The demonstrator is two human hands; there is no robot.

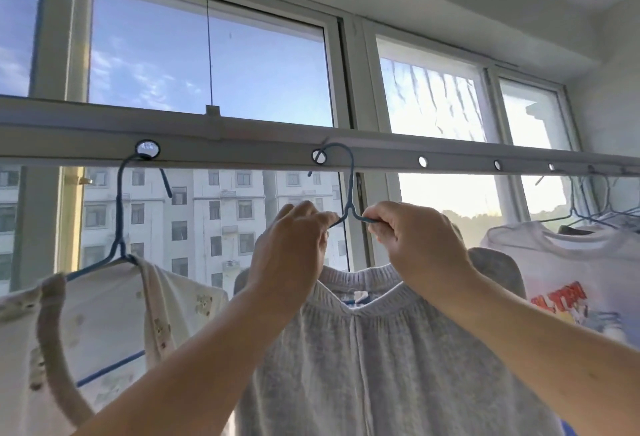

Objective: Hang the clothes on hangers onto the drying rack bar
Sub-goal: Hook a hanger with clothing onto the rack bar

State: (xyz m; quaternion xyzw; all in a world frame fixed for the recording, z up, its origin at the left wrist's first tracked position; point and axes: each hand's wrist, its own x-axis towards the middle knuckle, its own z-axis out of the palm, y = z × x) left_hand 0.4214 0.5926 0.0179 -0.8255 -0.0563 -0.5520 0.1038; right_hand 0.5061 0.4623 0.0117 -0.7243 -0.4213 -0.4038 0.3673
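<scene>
Two hands' grip [349,227] flanks the blue hanger [350,193] — hooked into the bar [242,148].

Three garments [381,349] hang side by side under the bar [242,144]

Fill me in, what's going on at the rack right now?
A person is hanging laundry on a holed drying rack bar. Both hands grip the shoulders of a blue hanger carrying a grey garment: the left hand on one side of its neck, the right hand on the other. Its hook sits at a hole in the bar. A cream patterned garment already hangs to the left, and a white printed T-shirt to the right.
</scene>
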